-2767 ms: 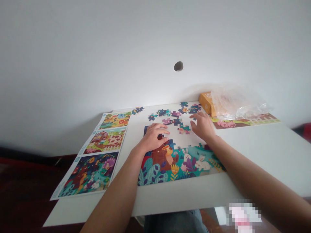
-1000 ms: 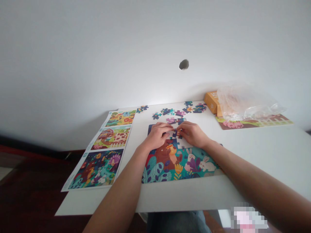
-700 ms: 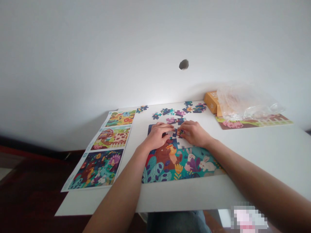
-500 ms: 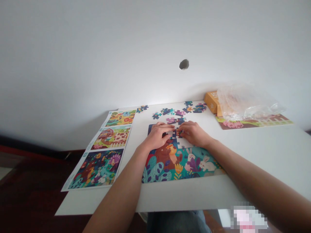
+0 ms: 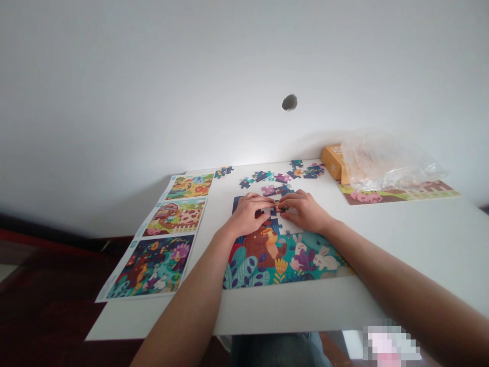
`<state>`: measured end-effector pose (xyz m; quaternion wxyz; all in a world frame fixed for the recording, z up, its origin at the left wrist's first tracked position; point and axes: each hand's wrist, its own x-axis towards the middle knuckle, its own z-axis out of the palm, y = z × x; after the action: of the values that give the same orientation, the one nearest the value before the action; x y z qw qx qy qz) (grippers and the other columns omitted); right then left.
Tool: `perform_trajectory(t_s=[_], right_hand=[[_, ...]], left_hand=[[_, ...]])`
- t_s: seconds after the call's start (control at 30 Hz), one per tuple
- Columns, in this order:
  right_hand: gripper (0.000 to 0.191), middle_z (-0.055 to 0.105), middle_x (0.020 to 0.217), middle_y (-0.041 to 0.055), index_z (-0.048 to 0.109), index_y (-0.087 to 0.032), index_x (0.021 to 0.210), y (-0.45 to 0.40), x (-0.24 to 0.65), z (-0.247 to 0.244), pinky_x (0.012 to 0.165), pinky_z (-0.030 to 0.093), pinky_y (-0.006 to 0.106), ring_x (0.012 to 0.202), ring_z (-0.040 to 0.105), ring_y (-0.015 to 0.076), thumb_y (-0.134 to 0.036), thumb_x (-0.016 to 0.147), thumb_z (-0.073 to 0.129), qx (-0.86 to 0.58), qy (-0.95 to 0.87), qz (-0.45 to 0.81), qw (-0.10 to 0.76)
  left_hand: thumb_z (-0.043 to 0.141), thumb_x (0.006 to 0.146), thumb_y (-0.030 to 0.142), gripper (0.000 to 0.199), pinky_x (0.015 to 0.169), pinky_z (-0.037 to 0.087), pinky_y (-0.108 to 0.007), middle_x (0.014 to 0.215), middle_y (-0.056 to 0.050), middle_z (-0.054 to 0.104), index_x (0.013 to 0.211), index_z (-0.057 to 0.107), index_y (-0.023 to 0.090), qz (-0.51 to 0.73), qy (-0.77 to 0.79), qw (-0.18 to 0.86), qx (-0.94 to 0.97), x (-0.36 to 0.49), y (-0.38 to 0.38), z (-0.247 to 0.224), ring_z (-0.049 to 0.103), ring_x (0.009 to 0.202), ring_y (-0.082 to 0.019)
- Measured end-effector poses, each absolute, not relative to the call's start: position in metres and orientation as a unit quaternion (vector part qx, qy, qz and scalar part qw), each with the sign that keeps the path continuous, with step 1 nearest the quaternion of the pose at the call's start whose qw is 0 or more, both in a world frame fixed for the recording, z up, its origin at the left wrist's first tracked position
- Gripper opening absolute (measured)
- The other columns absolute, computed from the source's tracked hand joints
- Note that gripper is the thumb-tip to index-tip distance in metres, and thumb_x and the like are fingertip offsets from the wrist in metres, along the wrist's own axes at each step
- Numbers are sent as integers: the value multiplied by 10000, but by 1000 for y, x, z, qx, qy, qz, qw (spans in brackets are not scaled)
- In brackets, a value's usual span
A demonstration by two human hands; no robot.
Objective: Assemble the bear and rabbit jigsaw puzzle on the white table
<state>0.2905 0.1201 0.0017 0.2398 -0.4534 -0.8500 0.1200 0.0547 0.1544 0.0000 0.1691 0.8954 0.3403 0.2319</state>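
Observation:
A partly assembled jigsaw puzzle point(image 5: 280, 250) with a bear, rabbits and plants lies on the white table in front of me. My left hand point(image 5: 250, 214) rests on its upper left part, fingers stretched out flat and thumb apart. Just across from it, my right hand point(image 5: 301, 210) has thumb and fingertips closed about a small dark puzzle piece point(image 5: 281, 208) with orange on it. That piece lies at the unfilled middle of the puzzle, partly hidden by the fingers. Two loose pieces, one of them a pink piece point(image 5: 269, 190), sit just beyond the hands.
Several loose pieces point(image 5: 282, 178) are scattered toward the wall, with a small cluster point(image 5: 223, 172) farther left. A picture sheet point(image 5: 162, 224) lies at the left. An orange box point(image 5: 333, 162), a clear plastic bag point(image 5: 389, 160) and a farm picture point(image 5: 367, 197) occupy the back right.
My right fingers have shifted slightly on the dark piece, showing more of its orange part. My left hand has stayed almost still.

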Motion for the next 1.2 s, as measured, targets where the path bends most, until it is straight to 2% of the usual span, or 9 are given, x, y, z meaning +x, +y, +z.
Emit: perform_trajectory(t_s=[0.4,0.7,0.77,0.87,1.0,1.2], right_hand=[[225,687,1120,67,722,-246,1055,120,290,3,903,421,387,993,573,234,-384,918,608,-514,-820,100,231],[197,694,1057,78,728,-239,1014,121,293,4,861,438,383,988,572,258,-283,888,582,-603,-768,63,208],[214,692,1097,83,729,-233,1023,121,294,4,881,443,398,1013,570,266,-273,886,570,-610,-759,58,221],[264,639,1280,86,720,-231,1084,123,295,2,936,438,454,1134,538,301,-264,895,539,-627,-744,38,226],[341,516,1450,94,679,-243,1194,130,306,-2,988,409,554,1294,445,355,-366,909,537,-649,-734,35,196],[552,433,1515,135,548,-188,1365,147,339,-12,1068,363,547,1392,359,357,-533,944,456,-702,-684,24,194]], left_hand=[[634,865,249,297,1030,411,-478,1282,-12,675,1143,727,298,216,345,166,898,56,154,1,560,1145,-258],[639,867,256,284,1030,407,-479,1289,-14,672,1132,728,306,216,339,164,901,55,155,0,569,1146,-254],[635,869,258,285,1028,408,-478,1289,-14,671,1133,729,306,215,337,162,902,55,154,0,567,1146,-254],[625,876,262,286,1028,406,-477,1296,-15,668,1140,728,300,211,338,158,903,55,155,-1,564,1147,-253],[614,880,259,288,1034,398,-481,1314,-16,657,1144,725,294,210,345,153,902,55,155,-3,557,1164,-252],[614,877,258,308,1043,383,-491,1320,-12,651,1163,716,310,214,335,162,903,54,153,-2,555,1186,-260]])
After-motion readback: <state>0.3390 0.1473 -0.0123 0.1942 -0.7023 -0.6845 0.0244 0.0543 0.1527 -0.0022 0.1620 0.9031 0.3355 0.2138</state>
